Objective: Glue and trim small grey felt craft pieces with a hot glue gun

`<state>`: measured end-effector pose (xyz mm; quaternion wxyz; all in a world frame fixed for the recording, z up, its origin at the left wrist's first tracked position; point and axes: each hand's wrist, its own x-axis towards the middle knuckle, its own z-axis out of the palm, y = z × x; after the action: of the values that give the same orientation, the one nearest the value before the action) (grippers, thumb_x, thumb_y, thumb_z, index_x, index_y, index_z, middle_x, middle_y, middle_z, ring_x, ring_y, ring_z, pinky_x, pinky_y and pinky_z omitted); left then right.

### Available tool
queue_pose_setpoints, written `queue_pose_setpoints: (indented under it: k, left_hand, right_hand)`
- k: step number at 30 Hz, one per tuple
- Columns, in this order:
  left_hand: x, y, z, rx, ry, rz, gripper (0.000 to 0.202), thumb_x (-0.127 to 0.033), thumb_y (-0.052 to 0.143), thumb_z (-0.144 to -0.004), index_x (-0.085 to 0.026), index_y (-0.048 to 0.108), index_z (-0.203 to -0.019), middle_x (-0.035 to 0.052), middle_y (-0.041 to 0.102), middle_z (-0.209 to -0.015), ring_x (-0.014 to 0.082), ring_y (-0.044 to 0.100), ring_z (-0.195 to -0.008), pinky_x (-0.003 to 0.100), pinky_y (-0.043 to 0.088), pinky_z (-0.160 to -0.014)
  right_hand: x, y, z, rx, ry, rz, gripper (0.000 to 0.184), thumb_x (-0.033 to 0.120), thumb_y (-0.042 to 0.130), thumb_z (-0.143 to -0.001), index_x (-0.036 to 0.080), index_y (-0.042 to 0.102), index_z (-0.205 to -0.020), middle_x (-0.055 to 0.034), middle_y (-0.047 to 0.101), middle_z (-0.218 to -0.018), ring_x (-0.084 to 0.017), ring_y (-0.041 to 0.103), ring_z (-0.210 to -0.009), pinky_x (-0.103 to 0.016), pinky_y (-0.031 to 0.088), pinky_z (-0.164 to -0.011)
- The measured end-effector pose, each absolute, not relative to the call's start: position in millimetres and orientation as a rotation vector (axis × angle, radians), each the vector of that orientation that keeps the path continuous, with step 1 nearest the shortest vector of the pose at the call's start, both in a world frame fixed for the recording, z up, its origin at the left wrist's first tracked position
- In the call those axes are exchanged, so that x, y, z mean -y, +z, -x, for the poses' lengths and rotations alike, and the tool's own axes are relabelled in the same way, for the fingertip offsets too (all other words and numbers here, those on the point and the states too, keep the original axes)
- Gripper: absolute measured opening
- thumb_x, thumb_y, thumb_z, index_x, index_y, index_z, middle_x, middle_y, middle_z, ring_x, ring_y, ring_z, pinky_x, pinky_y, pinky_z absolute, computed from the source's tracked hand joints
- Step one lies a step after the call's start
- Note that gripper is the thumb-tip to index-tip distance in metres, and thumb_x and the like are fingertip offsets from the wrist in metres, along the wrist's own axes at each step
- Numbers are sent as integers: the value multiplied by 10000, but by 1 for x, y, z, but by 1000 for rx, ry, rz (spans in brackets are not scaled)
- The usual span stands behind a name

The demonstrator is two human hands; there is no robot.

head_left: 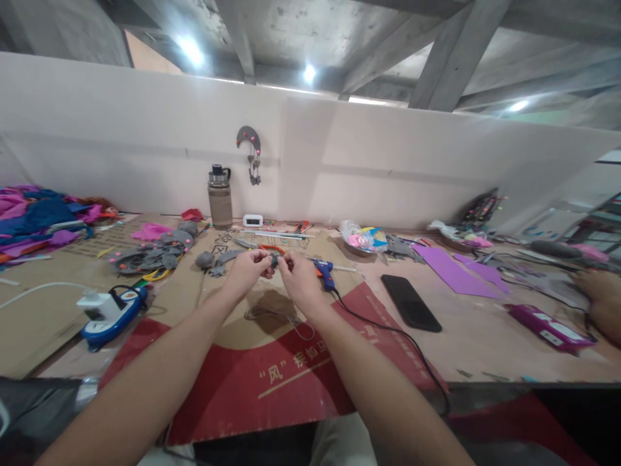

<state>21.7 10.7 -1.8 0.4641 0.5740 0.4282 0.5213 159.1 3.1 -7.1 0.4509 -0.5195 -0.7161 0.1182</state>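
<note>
My left hand [252, 268] and my right hand [297, 275] meet over the cardboard, fingertips pinched around a small dark grey piece [274, 260] that looks like felt. Most of it is hidden by the fingers. Below them a thin cord [272, 315] lies loosely coiled on the cardboard. Just behind the hands show orange handles [272, 248], apparently of scissors. A blue glue gun [326, 274] rests right of my right hand, its black cable running toward the table's front edge. Left of my left hand are a grey ball [204, 260] and a curved grey felt piece [230, 255].
Grey felt pieces with coloured dots [155, 254] and a blue power strip [116, 317] lie left. A bottle [220, 200] stands at the wall, beside a hanging moon ornament [249, 137]. Rightward are a phone [410, 303], purple sheets [456, 272] and another person's hand [599, 291].
</note>
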Motion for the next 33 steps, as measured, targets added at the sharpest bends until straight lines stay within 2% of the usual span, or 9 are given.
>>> queue_pose_setpoints:
  k: [8,14,18,22,24,29,33]
  left_hand:
    - [-20,-2,-16,-1069,1382,-1160,176,-244,659,-660,-102,609,-751,24,611,-630,97,572,-516,214,468,-498]
    - [-38,-1,7,-1035,1574,-994,111,-187,666,-655,-105,607,-701,13,604,-592,91,574,-488,185,459,-462]
    - [-47,6,27,-997,1746,-821,50,-128,632,-674,-113,584,-680,-6,586,-565,79,569,-478,168,454,-457]
    - [-50,12,40,-949,1868,-688,47,-86,574,-706,-115,565,-670,-1,583,-554,81,571,-484,168,464,-461]
    - [-50,13,42,-925,1903,-634,52,-70,562,-709,-109,570,-675,7,586,-552,84,568,-480,166,463,-453]
    - [-49,15,43,-890,1940,-578,58,-64,567,-701,-110,564,-666,4,577,-553,81,566,-486,160,465,-457]
    - [-52,16,47,-853,1994,-529,60,-65,578,-689,-114,557,-662,4,578,-566,83,572,-496,160,470,-461]
  right_hand:
    - [-6,-12,-162,1816,345,1188,227,324,414,-858,177,558,-763,-18,591,-689,-126,496,-616,-233,340,-595]
    - [-5,-12,-161,1864,471,1101,207,299,435,-833,176,576,-743,-1,566,-659,-123,486,-620,-236,332,-602]
    - [-9,-7,-167,1757,750,1022,213,342,484,-793,173,559,-685,36,475,-579,-97,416,-554,-219,310,-542]
    - [-7,-1,-182,1526,1230,910,252,437,530,-758,186,554,-753,84,293,-502,-60,233,-426,-196,178,-416]
    - [-2,0,-192,1423,1374,844,280,463,568,-735,185,544,-759,91,265,-503,-47,188,-417,-187,126,-401]
    - [16,0,-218,1310,1473,767,285,440,633,-714,169,550,-744,91,270,-489,-33,167,-413,-174,99,-382]
    - [29,9,-240,1236,1461,692,235,379,645,-730,168,541,-727,77,303,-519,-30,200,-426,-154,122,-374]
